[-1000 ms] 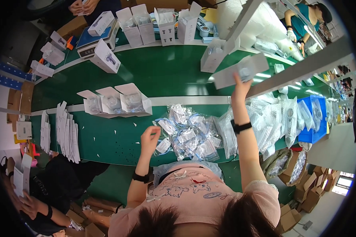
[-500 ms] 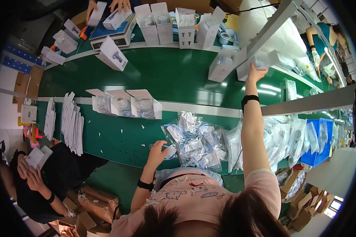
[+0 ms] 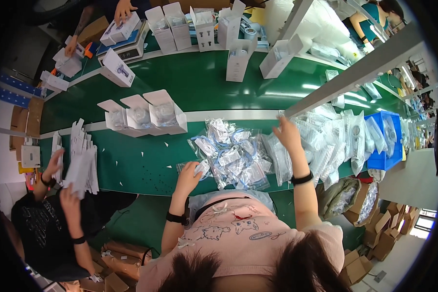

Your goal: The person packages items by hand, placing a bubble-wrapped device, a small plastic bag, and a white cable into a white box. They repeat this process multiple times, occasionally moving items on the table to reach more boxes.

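Note:
My left hand (image 3: 188, 176) pinches a small clear packet (image 3: 201, 168) at the near edge of the green table (image 3: 141, 165). Right of it lies a heap of clear packets with blue and white parts (image 3: 233, 155). My right hand (image 3: 287, 134) is stretched out with fingers apart over the long clear bags (image 3: 282, 158) at the heap's right side, and nothing is seen in its grip. A black band sits on each wrist. Three open white boxes (image 3: 146, 117) stand side by side further back on the left.
The far green belt (image 3: 194, 82) carries upright white boxes (image 3: 238, 61). More bagged parts (image 3: 336, 136) and a blue bin (image 3: 389, 146) lie to the right, under a grey rail (image 3: 355, 73). A co-worker's hands (image 3: 58, 170) sort white cards at the left. Cardboard cartons (image 3: 384, 233) stand low right.
My right arm has come down from a white box on the far belt to the clear bags on the near table. My left hand has taken up a small packet.

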`<state>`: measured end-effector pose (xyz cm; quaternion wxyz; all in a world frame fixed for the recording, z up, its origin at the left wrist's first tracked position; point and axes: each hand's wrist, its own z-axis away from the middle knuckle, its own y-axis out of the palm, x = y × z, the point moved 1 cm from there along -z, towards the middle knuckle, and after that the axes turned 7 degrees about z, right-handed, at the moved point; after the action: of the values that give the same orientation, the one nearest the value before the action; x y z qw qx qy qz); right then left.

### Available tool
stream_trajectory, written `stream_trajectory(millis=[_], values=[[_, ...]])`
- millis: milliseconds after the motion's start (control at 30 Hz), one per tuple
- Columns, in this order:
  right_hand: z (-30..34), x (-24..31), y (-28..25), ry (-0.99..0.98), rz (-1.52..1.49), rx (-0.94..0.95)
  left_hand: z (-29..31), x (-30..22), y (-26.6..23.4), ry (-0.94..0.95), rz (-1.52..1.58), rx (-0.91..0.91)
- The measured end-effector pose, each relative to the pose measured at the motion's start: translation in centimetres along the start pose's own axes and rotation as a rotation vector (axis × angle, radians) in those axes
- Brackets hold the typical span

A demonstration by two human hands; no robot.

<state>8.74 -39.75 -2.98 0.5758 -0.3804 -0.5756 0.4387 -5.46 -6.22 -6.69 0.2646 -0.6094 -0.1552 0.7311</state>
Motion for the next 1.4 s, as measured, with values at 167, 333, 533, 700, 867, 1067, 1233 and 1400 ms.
stream_trajectory(millis=[167, 333, 533, 700, 867, 1067, 1233, 1400], values=[[9.7, -1.1, 2.0, 0.257, 0.362, 0.317, 0.3, -0.7, 0.9, 0.071, 0.019, 0.007], [11.4, -2.0, 7.1, 0.324, 0.635, 0.033, -0.1, -2.9, -0.1, 0.279, 0.106, -0.227], [11.8, -2.5, 5.0, 0.244, 0.480, -0.022, 0.8, 2.0, -9.0, 0.100, 0.044, -0.909], [13.1, -2.2, 5.8, 0.262, 0.563, -0.093, 1.3, 10.6, -19.3, -0.208, -0.523, -1.163], [12.5, -3.1, 7.7, 0.311, 0.484, -0.028, 1.3, 19.4, -24.5, -0.470, -0.235, -0.689], [14.5, -0.4, 5.8, 0.121, 0.307, -0.241, 1.4, 11.7, -19.2, -0.733, 0.342, -0.144], [14.4, 0.2, 5.8, 0.271, 0.448, -0.089, 1.9, 15.6, -15.9, -0.415, 0.687, -0.198], [13.0, -0.8, 8.4, 0.297, 0.570, -0.168, 3.1, 6.4, -13.9, -0.299, 0.536, -0.144]])
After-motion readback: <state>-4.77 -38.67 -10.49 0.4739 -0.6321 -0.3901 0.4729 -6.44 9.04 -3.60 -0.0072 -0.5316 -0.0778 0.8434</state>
